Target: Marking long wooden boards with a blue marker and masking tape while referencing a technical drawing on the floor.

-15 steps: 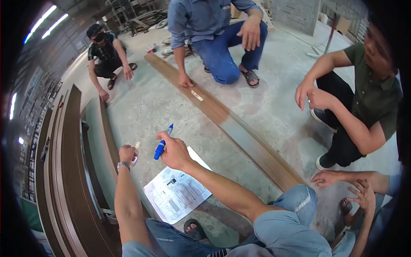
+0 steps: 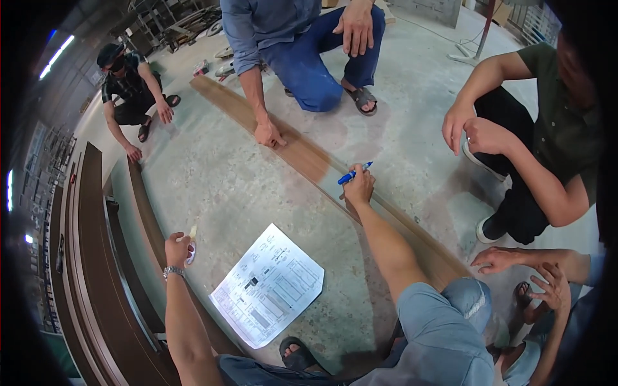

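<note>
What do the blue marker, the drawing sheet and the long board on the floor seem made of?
Blue marker: probably plastic, its blue looking smooth and even.
Drawing sheet: apparently matte white paper, thin-edged and covered in dark lines.
Long board: brown wood-look finish with faint lengthwise streaks; real wood or a wood-patterned surface, I can't tell.

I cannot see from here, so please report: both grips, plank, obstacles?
Left grip: tape roll. Right grip: blue marker, at plank, contact unclear. Possibly in the way: another person's hand on plank.
</note>
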`<action>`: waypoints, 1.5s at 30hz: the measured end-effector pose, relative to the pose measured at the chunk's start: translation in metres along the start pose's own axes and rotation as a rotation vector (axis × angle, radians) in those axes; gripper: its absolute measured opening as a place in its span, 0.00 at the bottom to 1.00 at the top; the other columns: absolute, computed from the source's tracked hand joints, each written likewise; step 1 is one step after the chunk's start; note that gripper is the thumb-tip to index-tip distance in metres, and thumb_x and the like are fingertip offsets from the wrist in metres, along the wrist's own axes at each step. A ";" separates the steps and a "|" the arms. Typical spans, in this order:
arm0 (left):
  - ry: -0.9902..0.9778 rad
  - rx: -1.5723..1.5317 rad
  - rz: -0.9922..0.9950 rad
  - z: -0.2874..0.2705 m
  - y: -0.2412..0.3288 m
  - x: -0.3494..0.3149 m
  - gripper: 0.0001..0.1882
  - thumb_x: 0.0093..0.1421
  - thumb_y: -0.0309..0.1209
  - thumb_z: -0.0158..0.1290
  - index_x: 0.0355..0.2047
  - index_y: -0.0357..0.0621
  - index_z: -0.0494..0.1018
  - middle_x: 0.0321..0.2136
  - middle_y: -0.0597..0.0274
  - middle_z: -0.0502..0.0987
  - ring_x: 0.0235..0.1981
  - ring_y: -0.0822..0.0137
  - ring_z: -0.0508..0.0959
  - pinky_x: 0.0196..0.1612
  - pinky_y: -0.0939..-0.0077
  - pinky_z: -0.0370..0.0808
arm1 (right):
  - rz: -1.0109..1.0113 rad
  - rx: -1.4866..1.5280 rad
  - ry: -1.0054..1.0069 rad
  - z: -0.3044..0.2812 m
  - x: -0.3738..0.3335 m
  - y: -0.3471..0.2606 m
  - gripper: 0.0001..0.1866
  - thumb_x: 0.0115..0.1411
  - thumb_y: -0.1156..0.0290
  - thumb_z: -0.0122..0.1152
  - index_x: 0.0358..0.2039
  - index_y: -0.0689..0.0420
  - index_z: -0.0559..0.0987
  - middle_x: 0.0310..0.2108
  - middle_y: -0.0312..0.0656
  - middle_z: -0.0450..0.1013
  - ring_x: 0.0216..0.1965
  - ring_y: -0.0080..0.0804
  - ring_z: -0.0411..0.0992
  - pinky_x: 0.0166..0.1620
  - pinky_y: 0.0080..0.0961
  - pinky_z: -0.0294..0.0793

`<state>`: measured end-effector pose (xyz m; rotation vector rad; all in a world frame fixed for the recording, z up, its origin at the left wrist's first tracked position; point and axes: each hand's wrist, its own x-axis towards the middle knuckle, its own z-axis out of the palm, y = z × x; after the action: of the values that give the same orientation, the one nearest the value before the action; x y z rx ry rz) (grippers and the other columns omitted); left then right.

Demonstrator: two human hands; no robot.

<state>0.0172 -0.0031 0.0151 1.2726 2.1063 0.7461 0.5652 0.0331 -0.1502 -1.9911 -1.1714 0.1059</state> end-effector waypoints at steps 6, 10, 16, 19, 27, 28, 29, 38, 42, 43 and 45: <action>0.002 0.099 -0.042 0.000 -0.018 0.008 0.21 0.57 0.28 0.58 0.50 0.30 0.74 0.23 0.52 0.81 0.20 0.66 0.81 0.21 0.72 0.76 | -0.050 0.019 0.051 0.025 0.000 -0.002 0.19 0.47 0.75 0.67 0.39 0.46 0.73 0.34 0.49 0.72 0.40 0.54 0.71 0.48 0.48 0.66; -0.023 0.073 -0.040 0.028 0.000 0.009 0.21 0.56 0.28 0.58 0.50 0.30 0.74 0.23 0.52 0.81 0.19 0.66 0.81 0.21 0.72 0.76 | -0.182 0.097 -0.044 0.050 0.015 -0.039 0.19 0.48 0.76 0.64 0.42 0.48 0.73 0.34 0.52 0.75 0.42 0.57 0.72 0.42 0.53 0.68; -0.033 0.106 -0.006 0.021 0.007 0.006 0.21 0.56 0.28 0.58 0.49 0.30 0.74 0.22 0.52 0.81 0.19 0.67 0.81 0.20 0.73 0.76 | -0.205 0.040 -0.303 0.038 0.015 -0.128 0.17 0.52 0.74 0.63 0.43 0.48 0.72 0.36 0.52 0.76 0.43 0.57 0.73 0.44 0.48 0.68; -0.013 0.072 -0.010 0.003 0.004 0.006 0.21 0.57 0.28 0.58 0.49 0.30 0.74 0.23 0.52 0.81 0.18 0.68 0.80 0.19 0.73 0.75 | -0.055 0.323 -0.264 0.013 -0.046 -0.157 0.14 0.52 0.76 0.61 0.38 0.49 0.72 0.31 0.52 0.76 0.38 0.59 0.75 0.39 0.50 0.69; -0.393 -0.066 0.160 0.061 0.093 -0.006 0.21 0.60 0.27 0.57 0.52 0.29 0.71 0.21 0.55 0.79 0.17 0.71 0.77 0.19 0.77 0.73 | -0.147 0.466 -0.385 -0.031 -0.107 -0.180 0.13 0.49 0.78 0.61 0.35 0.50 0.74 0.22 0.50 0.74 0.29 0.56 0.76 0.32 0.49 0.70; -0.466 -0.078 0.170 0.065 0.109 -0.018 0.22 0.60 0.27 0.57 0.53 0.29 0.70 0.21 0.56 0.79 0.16 0.71 0.77 0.20 0.77 0.72 | -0.137 0.472 -0.355 -0.034 -0.107 -0.171 0.13 0.49 0.79 0.60 0.35 0.50 0.75 0.21 0.49 0.74 0.29 0.56 0.76 0.32 0.49 0.69; -0.512 -0.043 0.203 0.066 0.122 -0.029 0.22 0.61 0.27 0.57 0.54 0.30 0.69 0.21 0.58 0.79 0.16 0.72 0.77 0.20 0.77 0.72 | -0.062 0.442 -0.401 -0.035 -0.104 -0.164 0.14 0.50 0.78 0.60 0.37 0.47 0.74 0.26 0.51 0.76 0.35 0.59 0.75 0.37 0.52 0.71; -0.546 0.090 0.333 0.048 0.188 -0.091 0.22 0.63 0.28 0.56 0.56 0.31 0.69 0.22 0.59 0.80 0.19 0.74 0.76 0.22 0.79 0.72 | 0.102 -0.013 -0.020 -0.031 -0.015 -0.001 0.21 0.48 0.75 0.67 0.42 0.44 0.72 0.40 0.49 0.73 0.45 0.57 0.71 0.47 0.50 0.70; -0.497 0.035 0.310 0.043 0.185 -0.082 0.23 0.62 0.26 0.57 0.56 0.30 0.68 0.22 0.57 0.80 0.16 0.73 0.76 0.21 0.78 0.72 | 0.012 0.013 0.042 -0.012 -0.012 0.025 0.21 0.47 0.75 0.68 0.41 0.45 0.73 0.37 0.47 0.74 0.45 0.52 0.72 0.49 0.47 0.68; -0.492 0.006 0.300 0.041 0.181 -0.079 0.23 0.62 0.26 0.57 0.56 0.30 0.68 0.22 0.56 0.80 0.16 0.73 0.76 0.21 0.78 0.71 | 0.020 0.016 0.063 -0.008 -0.010 0.024 0.21 0.47 0.76 0.68 0.41 0.46 0.73 0.36 0.46 0.74 0.45 0.51 0.71 0.50 0.45 0.66; -0.482 0.031 0.286 0.034 0.175 -0.073 0.23 0.62 0.26 0.56 0.56 0.31 0.68 0.22 0.58 0.80 0.17 0.74 0.76 0.21 0.79 0.72 | 0.027 0.019 0.075 -0.003 -0.012 0.020 0.21 0.46 0.76 0.69 0.40 0.46 0.73 0.35 0.45 0.74 0.45 0.49 0.71 0.51 0.44 0.65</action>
<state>0.1731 0.0054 0.1278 1.6049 1.5750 0.4590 0.5733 0.0178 -0.1653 -1.9772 -1.0926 0.0558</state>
